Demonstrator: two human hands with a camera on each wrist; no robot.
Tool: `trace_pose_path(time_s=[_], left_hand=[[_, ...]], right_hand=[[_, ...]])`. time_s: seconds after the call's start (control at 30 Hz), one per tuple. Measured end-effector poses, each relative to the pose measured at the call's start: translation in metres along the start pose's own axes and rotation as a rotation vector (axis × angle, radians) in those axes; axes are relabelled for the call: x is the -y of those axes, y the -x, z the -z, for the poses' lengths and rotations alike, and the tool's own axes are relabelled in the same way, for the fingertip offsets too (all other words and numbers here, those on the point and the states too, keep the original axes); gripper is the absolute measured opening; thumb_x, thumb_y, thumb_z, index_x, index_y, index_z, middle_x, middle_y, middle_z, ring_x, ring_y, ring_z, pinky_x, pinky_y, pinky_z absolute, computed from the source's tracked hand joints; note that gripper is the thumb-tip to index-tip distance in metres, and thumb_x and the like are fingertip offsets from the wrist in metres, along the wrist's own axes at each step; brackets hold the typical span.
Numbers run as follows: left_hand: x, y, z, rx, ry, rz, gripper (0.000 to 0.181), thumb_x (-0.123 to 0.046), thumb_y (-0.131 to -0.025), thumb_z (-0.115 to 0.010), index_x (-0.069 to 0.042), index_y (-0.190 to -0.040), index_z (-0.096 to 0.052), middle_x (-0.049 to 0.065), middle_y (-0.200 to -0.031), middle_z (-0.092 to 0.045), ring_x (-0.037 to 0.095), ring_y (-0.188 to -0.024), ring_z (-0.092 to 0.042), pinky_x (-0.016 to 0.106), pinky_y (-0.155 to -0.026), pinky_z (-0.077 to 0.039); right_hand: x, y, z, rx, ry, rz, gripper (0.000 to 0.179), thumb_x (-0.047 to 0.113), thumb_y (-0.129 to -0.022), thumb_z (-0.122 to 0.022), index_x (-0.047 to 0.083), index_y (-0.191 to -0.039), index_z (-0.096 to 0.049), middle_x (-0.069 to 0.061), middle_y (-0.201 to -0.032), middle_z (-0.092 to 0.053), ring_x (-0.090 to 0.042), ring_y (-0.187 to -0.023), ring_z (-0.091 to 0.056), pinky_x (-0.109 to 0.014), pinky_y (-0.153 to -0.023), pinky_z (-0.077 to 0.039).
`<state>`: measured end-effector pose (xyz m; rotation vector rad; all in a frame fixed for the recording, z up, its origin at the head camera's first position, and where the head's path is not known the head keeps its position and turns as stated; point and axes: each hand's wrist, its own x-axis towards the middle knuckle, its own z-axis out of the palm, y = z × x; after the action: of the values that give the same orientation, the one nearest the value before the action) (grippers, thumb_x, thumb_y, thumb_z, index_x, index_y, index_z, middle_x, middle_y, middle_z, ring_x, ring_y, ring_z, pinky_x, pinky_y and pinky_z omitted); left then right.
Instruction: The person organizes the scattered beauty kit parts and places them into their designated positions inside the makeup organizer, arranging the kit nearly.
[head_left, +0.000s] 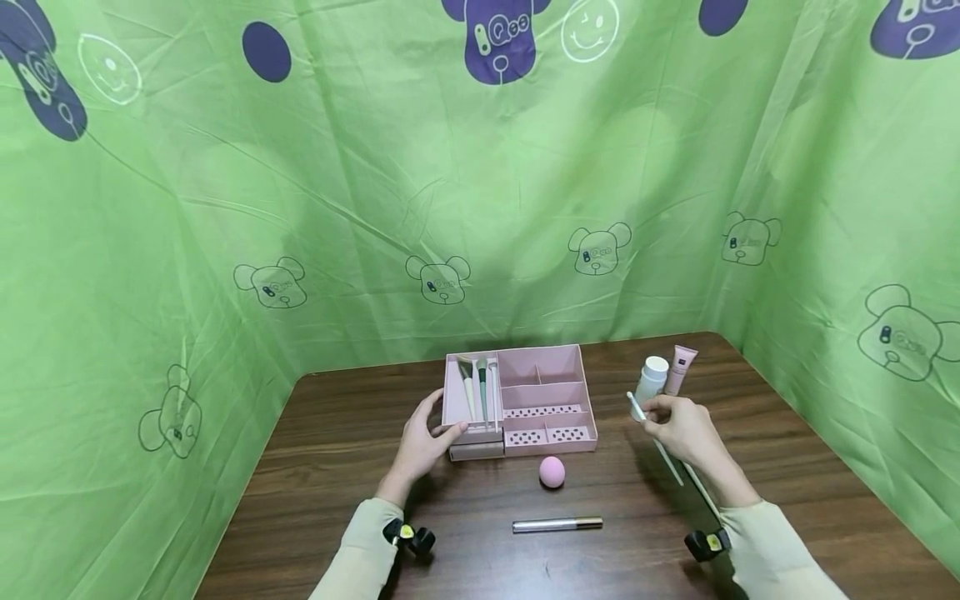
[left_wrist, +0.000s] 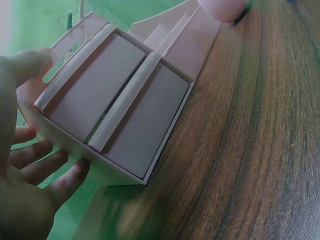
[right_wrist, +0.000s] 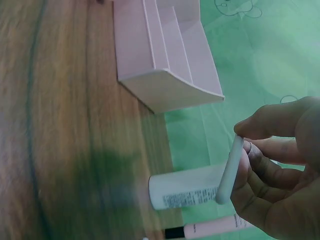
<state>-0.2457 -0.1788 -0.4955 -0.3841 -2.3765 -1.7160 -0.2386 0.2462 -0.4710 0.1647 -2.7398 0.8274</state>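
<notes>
Right hand (head_left: 684, 427) pinches a white stick (head_left: 636, 406), just right of the pink organizer (head_left: 551, 447)!
Thumb and fingertips only, a light grip that seems to suit something so thin; over at the organizer's left wall, the left hand (head_left: 422, 442) rests loosely spread, thumb at the front edge, likely steadying it. Brushes (head_left: 483, 392) share its left compartment, presumably kept together by kind. White bottle (head_left: 651, 375) and pink tube (head_left: 680, 371) stand to its right; pink ball (head_left: 552, 472) and silver tube (head_left: 557, 524) lie in front, within easy reach.
</notes>
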Motion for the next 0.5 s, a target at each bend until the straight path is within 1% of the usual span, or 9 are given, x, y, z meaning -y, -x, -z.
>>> trace_pose_path(time_s=[0.13,0.23,0.37,0.5], left_hand=[[-0.002,0.001,0.001,-0.009,-0.014,0.004,0.076,-0.014,-0.083,-0.078,0.003,-0.145,-0.038,0.027,-0.144,-0.042,0.039,-0.13,-0.047,0.04,-0.098,-0.054],[-0.003,0.001,0.001,-0.007,-0.009,0.011,0.076,-0.014,-0.083,-0.078,0.003,-0.145,-0.038,0.027,-0.144,-0.041,0.04,-0.131,-0.046,0.044,-0.099,-0.053],[-0.002,0.0,0.0,-0.004,-0.003,0.013,0.076,-0.014,-0.083,-0.078,0.003,-0.146,-0.038,0.027,-0.145,-0.041,0.039,-0.132,-0.045,0.043,-0.099,-0.053],[0.0,0.0,0.0,-0.001,0.0,0.017,0.078,-0.015,-0.083,-0.079,0.003,-0.146,-0.037,0.027,-0.145,-0.041,0.039,-0.131,-0.046,0.041,-0.098,-0.054]], right_hand=[[0.008,-0.005,-0.002,-0.015,-0.008,0.007,0.016,0.015,-0.078,-0.074,0.012,-0.093,-0.074,0.005,-0.074,-0.067,-0.013,-0.067,-0.056,-0.029,-0.059,-0.044],[0.015,-0.009,-0.005,-0.022,-0.023,0.009,0.014,0.015,-0.078,-0.072,0.012,-0.092,-0.074,0.004,-0.074,-0.067,-0.013,-0.066,-0.056,-0.029,-0.058,-0.044],[0.024,-0.015,-0.008,-0.029,-0.053,0.019,0.013,0.013,-0.078,-0.071,0.012,-0.09,-0.074,0.003,-0.073,-0.066,-0.013,-0.064,-0.055,-0.028,-0.058,-0.043],[0.031,-0.02,-0.011,-0.041,-0.065,0.036,0.013,0.012,-0.078,-0.071,0.011,-0.091,-0.073,0.003,-0.074,-0.066,-0.012,-0.065,-0.055,-0.027,-0.059,-0.044]])
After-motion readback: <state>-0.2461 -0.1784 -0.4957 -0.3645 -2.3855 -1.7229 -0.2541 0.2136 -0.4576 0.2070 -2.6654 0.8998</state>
